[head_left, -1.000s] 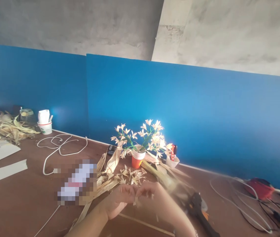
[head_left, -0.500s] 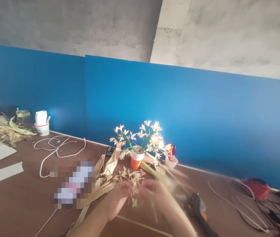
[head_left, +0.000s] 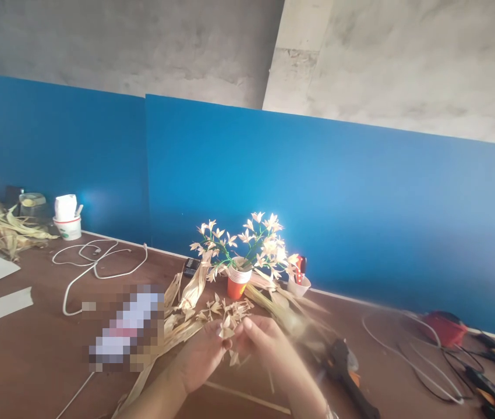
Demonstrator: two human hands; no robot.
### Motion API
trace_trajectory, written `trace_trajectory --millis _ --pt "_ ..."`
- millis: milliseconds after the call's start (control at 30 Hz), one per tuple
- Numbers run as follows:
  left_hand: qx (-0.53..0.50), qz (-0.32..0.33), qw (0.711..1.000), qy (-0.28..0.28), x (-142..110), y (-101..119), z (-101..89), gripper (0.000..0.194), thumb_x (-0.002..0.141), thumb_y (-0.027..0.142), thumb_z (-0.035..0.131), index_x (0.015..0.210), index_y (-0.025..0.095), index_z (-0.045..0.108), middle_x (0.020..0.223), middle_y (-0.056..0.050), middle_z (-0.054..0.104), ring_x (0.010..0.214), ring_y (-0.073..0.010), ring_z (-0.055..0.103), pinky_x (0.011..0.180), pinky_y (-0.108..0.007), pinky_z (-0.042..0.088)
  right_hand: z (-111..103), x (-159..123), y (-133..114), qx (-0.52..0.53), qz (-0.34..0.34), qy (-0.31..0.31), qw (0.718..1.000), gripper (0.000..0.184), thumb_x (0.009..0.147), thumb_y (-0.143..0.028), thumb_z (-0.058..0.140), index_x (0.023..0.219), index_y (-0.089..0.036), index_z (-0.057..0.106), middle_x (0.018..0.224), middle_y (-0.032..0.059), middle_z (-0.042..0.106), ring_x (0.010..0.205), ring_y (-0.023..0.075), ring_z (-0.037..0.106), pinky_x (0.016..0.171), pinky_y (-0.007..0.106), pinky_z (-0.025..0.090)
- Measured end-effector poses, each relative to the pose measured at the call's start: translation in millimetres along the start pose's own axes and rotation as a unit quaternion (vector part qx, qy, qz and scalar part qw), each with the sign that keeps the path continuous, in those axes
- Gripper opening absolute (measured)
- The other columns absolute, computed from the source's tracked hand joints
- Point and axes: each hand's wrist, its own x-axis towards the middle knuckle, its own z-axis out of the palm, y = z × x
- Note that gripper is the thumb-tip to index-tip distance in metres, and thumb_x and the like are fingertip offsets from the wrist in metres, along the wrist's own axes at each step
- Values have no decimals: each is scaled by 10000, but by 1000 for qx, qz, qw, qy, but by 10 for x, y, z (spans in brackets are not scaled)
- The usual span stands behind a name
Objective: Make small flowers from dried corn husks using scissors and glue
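Note:
My left hand is closed in a pinch on a small pale corn-husk flower, its pointed petals showing above the fingertips. Beside it, my right hand has thumb and fingers pressed together close to the flower; what they grip is hidden. Just beyond my hands lies a pile of cut husk pieces. Behind that, an orange-and-white paper cup holds green stems bearing many husk flowers. Another pale husk piece shows below my fingers.
Dried corn husks lie around the cup. A black glue gun rests at my right, with cables and a red object farther off. At left are a white cable, a blurred-out item and a white tub.
The flower at my left fingertips now shows more clearly, opened toward me. My right hand has shifted slightly left, and the whole view has turned a little to the right.

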Motion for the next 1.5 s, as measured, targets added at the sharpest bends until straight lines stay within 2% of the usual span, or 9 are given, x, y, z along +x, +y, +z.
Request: trace_trajectory --millis 167,300,533,733,933,1067,1200,1300,1500 --pt "-106 -5 992 67 17 -81 -51 142 646 273 813 695 192 707 709 13 611 726 -142 499 750 -292 369 35 -27 -58 -6 44 20 999 374 664 -490 764 692 -129 669 653 17 658 547 93 538 531 217 377" --pt "-110 -4 993 50 3 -66 -30 167 635 280 825 716 187 713 719 1 620 731 -151 503 743 -296 371 32 10 -3 17 42 16 999 365 656 -473 769 639 -137 628 573 -3 622 525 87 525 524 216 364" --pt "-69 16 996 -56 -26 36 110 253 720 365 751 702 123 684 702 -35 560 709 -169 479 715 -324 377 15 50 57 3 40 -11 999 331 688 -444 745 666 -128 649 586 -8 606 562 95 543 582 226 398" --pt "-57 -15 998 -16 -19 17 28 172 668 308 791 682 167 693 700 -1 575 729 -147 480 718 -270 360 -7 -33 -55 22 23 48 998 266 740 -399 711 876 -173 678 713 6 660 616 124 573 593 240 425" --pt "-26 -80 994 -74 -57 70 30 222 603 292 829 579 139 670 633 -17 559 661 -147 486 695 -283 370 -58 -133 -172 -177 -53 10 983 128 736 -230 686 836 -210 765 799 29 649 695 147 535 628 271 396" --pt "20 -121 988 -94 -73 84 54 168 619 272 813 624 145 703 684 -31 598 705 -173 515 698 -293 366 -65 -174 -224 -247 -39 -17 968 165 696 -140 649 777 -222 767 812 20 650 720 146 534 650 264 399" --pt "65 -108 989 -77 -70 80 46 225 619 327 821 567 156 683 678 -17 581 734 -184 524 771 -319 362 -69 -167 -175 -296 -5 26 955 110 710 -154 609 696 -196 710 699 -3 635 627 115 490 561 229 359" --pt "110 -72 990 -40 -64 108 56 244 629 349 820 564 167 671 730 -2 553 778 -173 496 819 -315 336 -71 -140 -128 -299 35 68 951 127 751 -232 582 654 -173 640 543 -26 537 510 90 404 463 217 278" --pt "142 -44 989 -9 -44 155 96 295 606 405 828 562 165 661 757 6 529 768 -165 471 771 -302 320 -64 -85 -115 -283 46 83 954 152 745 -263 583 631 -163 600 514 -30 505 489 85 409 460 213 278"
